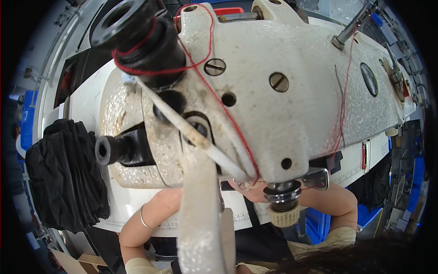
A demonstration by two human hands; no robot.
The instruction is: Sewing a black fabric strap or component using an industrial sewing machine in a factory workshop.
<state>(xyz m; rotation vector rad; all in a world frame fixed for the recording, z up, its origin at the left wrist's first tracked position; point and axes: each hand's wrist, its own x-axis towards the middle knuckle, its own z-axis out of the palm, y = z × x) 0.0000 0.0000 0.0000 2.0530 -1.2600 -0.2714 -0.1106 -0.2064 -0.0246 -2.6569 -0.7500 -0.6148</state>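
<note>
I see the sewing machine head (283,105) blocking nearly everything. Both forearms reach under it, toward the needle area by the worktop's (137,205) near edge. Hands hidden, so each grip: can't tell. Red thread (228,114) runs down the head; black fabric (64,173) bunched at left edge.

- Both hands are hidden behind the head of the white sewing machine (273,91); only the forearms are seen.
- The needle area is covered by the machine head.
- The black fabric (64,178) is partly lost in the dark left rim.
- Dark hair (365,260) at the lower right is blurred.
</note>
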